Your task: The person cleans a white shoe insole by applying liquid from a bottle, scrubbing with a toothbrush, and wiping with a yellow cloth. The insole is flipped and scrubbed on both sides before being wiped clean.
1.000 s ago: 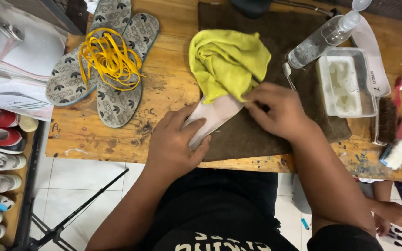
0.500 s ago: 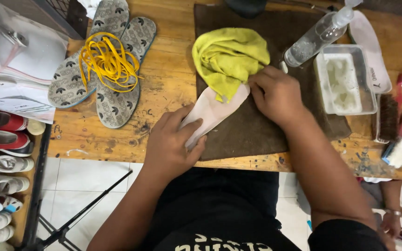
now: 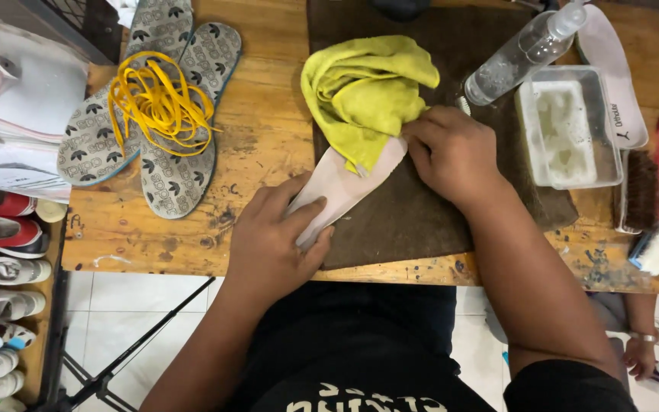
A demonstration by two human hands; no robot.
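A pale pinkish insole lies slanted on a dark brown mat on the wooden table. My left hand presses down on the insole's near end. A yellow-green cloth covers its far end, and my right hand grips the cloth's edge against the insole.
Two grey patterned insoles with yellow laces on top lie at the left. A clear spray bottle, a plastic tub, a white insole and brushes sit at the right. Shoes fill a rack at the lower left.
My right hand has slid with the cloth up along the insole, away from me. More of the insole's middle is now bare. My left hand stays on the near end.
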